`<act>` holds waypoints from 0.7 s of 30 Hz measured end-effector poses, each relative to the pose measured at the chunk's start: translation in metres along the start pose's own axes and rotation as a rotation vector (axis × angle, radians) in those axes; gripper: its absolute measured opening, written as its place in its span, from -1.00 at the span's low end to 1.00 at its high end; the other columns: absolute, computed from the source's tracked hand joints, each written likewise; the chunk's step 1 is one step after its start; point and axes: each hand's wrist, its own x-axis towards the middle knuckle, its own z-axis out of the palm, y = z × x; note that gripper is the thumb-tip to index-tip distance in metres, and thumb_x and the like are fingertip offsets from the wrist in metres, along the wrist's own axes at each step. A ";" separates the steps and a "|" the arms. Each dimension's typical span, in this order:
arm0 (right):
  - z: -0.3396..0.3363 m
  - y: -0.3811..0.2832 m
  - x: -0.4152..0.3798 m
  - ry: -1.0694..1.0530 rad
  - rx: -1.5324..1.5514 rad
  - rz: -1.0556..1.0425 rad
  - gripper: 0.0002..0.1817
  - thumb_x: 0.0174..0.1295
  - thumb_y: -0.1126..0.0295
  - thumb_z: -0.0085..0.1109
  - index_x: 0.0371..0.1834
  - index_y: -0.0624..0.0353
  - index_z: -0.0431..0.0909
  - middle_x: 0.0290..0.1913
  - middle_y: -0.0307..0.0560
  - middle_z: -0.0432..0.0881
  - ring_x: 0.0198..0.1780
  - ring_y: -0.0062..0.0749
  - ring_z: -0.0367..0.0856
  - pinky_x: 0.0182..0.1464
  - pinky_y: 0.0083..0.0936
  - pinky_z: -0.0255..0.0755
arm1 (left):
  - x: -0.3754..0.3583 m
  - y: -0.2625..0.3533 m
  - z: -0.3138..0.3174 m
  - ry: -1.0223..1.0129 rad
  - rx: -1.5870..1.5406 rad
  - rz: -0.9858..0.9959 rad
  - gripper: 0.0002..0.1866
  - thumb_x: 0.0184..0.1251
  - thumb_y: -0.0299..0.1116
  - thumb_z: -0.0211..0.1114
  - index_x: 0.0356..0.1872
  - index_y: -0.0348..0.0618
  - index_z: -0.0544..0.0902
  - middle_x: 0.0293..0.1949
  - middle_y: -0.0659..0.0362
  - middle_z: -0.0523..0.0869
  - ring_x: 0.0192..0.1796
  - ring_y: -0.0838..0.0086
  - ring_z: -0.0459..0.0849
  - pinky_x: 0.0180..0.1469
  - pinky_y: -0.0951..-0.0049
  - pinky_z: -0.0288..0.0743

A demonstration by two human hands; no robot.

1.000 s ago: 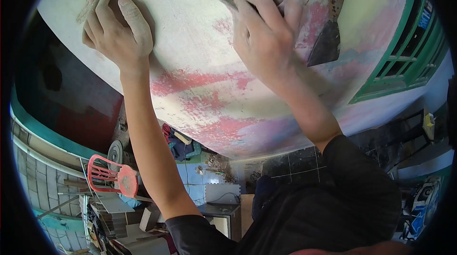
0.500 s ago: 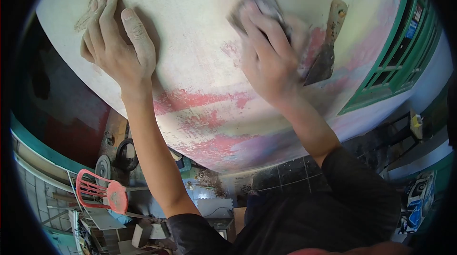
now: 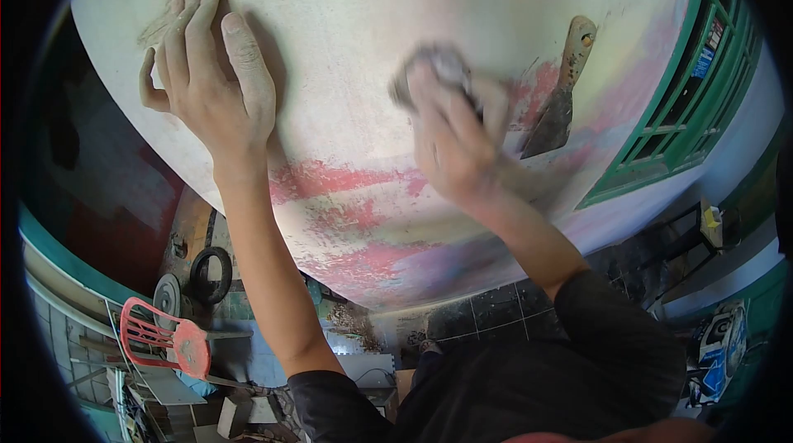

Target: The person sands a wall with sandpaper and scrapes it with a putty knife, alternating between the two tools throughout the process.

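My left hand (image 3: 216, 83) rests against the pale, dusty wall (image 3: 347, 46), fingers apart and pointing up, near a rough scratched patch. My right hand (image 3: 458, 133), blurred by motion, presses a dark grey piece of what looks like sandpaper (image 3: 438, 63) on the wall, its fingers bent over it. Right of that hand, a putty knife (image 3: 564, 92) hangs against the wall, handle up and blade down. Dust whitens the fingers of the left hand. Worn red and purple paint shows on the wall below both hands.
A green barred window (image 3: 681, 104) is at the right. Below left are a red plastic chair (image 3: 192, 348), a black tyre (image 3: 211, 275) and clutter on the floor. A dark stand (image 3: 702, 224) and a blue-and-white bag (image 3: 717, 356) stand at lower right.
My right hand has moved down and slightly left across the wall with the sandpaper. The left hand stays on the wall, its little finger now more spread. The view has shifted a little.
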 end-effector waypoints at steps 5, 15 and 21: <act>-0.020 -0.004 -0.047 -0.104 -0.006 0.005 -0.68 0.09 0.51 0.33 -0.06 0.20 0.83 0.15 -0.37 0.77 0.00 -0.22 0.52 0.08 -0.26 0.25 | -0.005 0.007 0.004 0.025 -0.032 -0.030 -0.61 0.56 -0.19 0.20 0.23 -0.13 0.73 0.23 0.19 0.78 0.37 0.41 0.62 0.51 0.25 -0.05; -0.002 -0.005 -0.014 -0.015 0.006 0.008 -0.69 0.11 0.48 0.35 -0.05 0.18 0.82 0.19 -0.34 0.74 0.05 -0.19 0.54 0.07 -0.21 0.26 | -0.003 0.011 0.005 0.024 -0.038 -0.083 -0.58 0.65 -0.18 0.10 0.29 -0.18 0.70 0.31 0.12 0.74 0.44 0.43 0.57 0.45 0.34 0.00; -0.006 -0.011 -0.028 -0.068 0.041 -0.030 -0.68 0.08 0.49 0.38 -0.06 0.19 0.82 0.21 -0.31 0.74 0.04 -0.18 0.53 0.08 -0.19 0.28 | -0.003 0.016 0.004 0.022 0.012 -0.090 -0.57 0.67 -0.20 0.05 0.30 -0.21 0.69 0.31 0.11 0.74 0.44 0.40 0.58 0.46 0.34 0.02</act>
